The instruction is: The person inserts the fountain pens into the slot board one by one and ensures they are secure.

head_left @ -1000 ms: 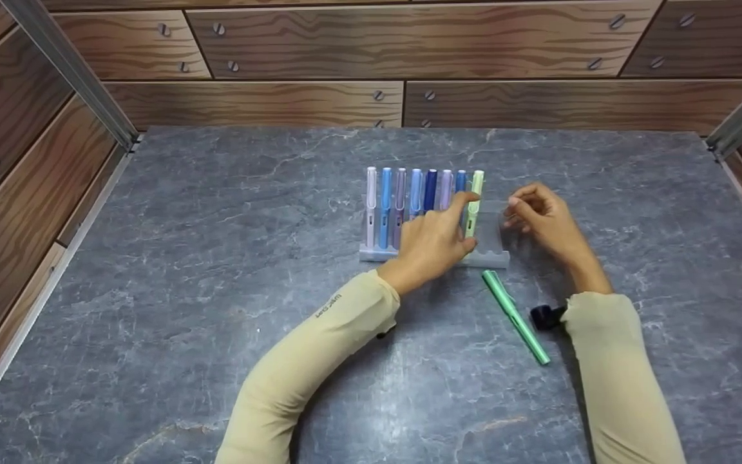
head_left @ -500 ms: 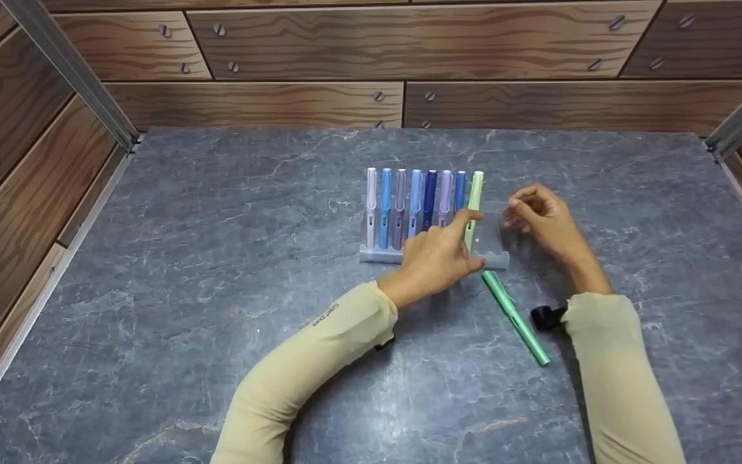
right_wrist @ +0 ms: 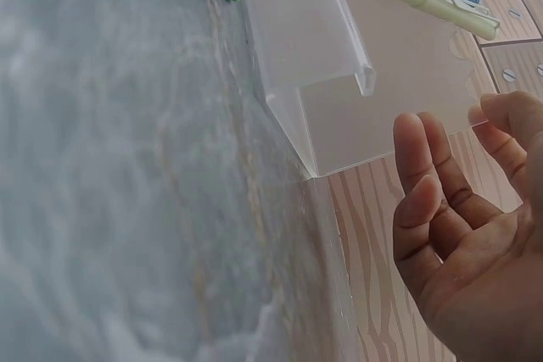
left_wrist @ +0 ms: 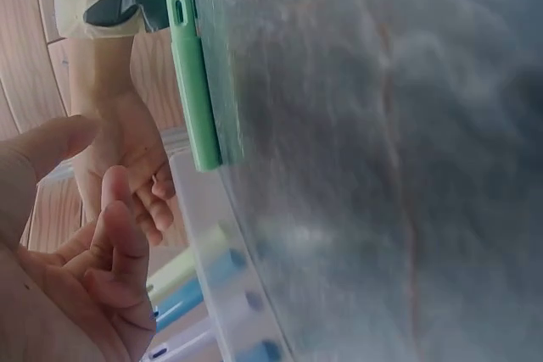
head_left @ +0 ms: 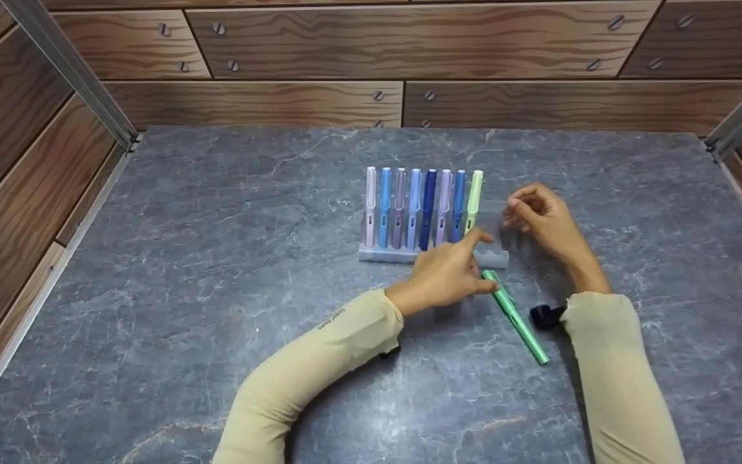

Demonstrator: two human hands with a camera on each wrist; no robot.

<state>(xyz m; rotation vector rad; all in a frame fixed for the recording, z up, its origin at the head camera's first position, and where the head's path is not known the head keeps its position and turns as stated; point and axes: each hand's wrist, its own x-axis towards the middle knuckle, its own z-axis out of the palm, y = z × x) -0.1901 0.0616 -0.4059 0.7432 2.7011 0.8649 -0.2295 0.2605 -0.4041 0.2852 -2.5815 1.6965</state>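
Note:
A clear pen stand (head_left: 389, 255) holds a row of capped pens in white, blues and purples, with a light green pen (head_left: 475, 193) at the right end. My left hand (head_left: 445, 274) is low in front of the stand, thumb and index finger spread, holding nothing. Its thumb tip overlaps the top end of a green pen (head_left: 518, 320) lying on the table. At the stand's right edge, my right hand (head_left: 545, 219) pinches the clear panel (right_wrist: 382, 82) between thumb and index finger. The other fingers of that hand curl loosely beside the panel.
Dark grey marbled tabletop (head_left: 216, 258) lies under everything. Wood-patterned walls (head_left: 306, 42) stand behind and at the sides, with metal posts (head_left: 75, 71) at the corners. A black wrist camera (head_left: 546, 317) sits at the right cuff, beside the green pen.
My left hand has slid down from the light green pen in the stand toward the front, its thumb reaching the lying green pen's end. My right hand has stayed at the stand's edge.

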